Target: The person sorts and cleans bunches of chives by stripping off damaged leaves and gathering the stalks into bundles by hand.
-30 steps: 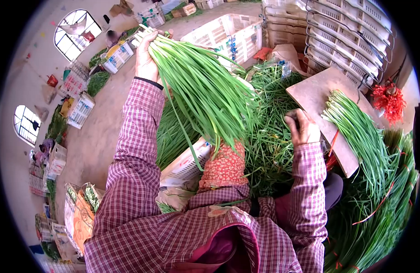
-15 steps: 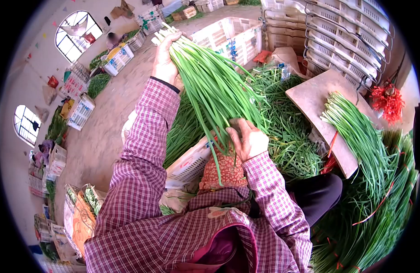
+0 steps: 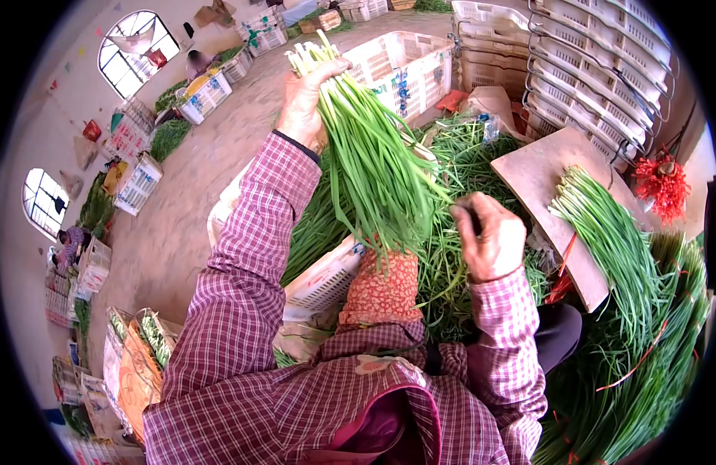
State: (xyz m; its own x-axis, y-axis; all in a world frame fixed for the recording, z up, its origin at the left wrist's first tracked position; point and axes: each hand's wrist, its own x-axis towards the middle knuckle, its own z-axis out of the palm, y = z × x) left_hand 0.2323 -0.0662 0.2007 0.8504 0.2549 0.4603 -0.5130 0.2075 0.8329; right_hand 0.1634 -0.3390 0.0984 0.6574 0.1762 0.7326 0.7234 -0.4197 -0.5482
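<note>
My left hand (image 3: 305,105) is closed around the pale stem ends of a bunch of garlic chives (image 3: 373,155), held up with the green leaves fanning down to the right. To the right of the leaves, my right hand (image 3: 491,236) is pinched, thumb against fingers. A thin chive leaf seems to stretch from the bunch to its fingertips. Below the bunch, a white plastic crate (image 3: 323,283) holds more long chives. Loose green leaves (image 3: 474,167) lie in a heap behind and beside my right hand.
On my right, a board (image 3: 528,167) carries a second chive bunch (image 3: 606,225), with tied bundles (image 3: 637,387) below. Red ties (image 3: 662,182) hang near stacked white crates (image 3: 598,70). Another crate (image 3: 404,70) stands ahead. People sit among crates along the left wall.
My right hand has moved right and up, away from the hanging leaf tips, and is now pinched beside the bunch. My left hand has shifted slightly right, and the bunch hangs more steeply.
</note>
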